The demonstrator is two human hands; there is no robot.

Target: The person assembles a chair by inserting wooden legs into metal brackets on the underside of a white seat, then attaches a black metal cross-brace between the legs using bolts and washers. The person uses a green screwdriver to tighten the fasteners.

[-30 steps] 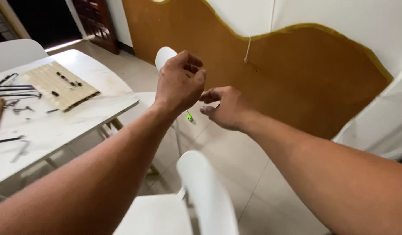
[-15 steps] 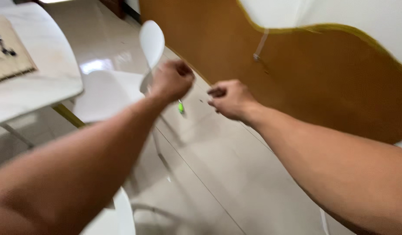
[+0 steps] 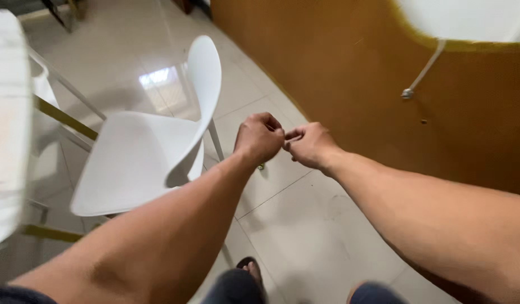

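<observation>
Two bare hands brought together above a tiled floor, seen from the head camera.

Left hand (image 3: 259, 137) curled into a loose fist, knuckles up, fingertips meeting those of right hand (image 3: 309, 144) at centre frame; both closed around something too small to identify. Small greenish object (image 3: 261, 166) just visible below the left wrist, against pale floor tiles (image 3: 305, 225). White moulded chair (image 3: 153, 152) at left, seat facing the viewer, backrest rising beside the left hand. Edge of a white table (image 3: 6, 141) at far left. Brown wall panel (image 3: 350, 73) at right and far, with a white cord (image 3: 423, 70) hanging on it.
</observation>
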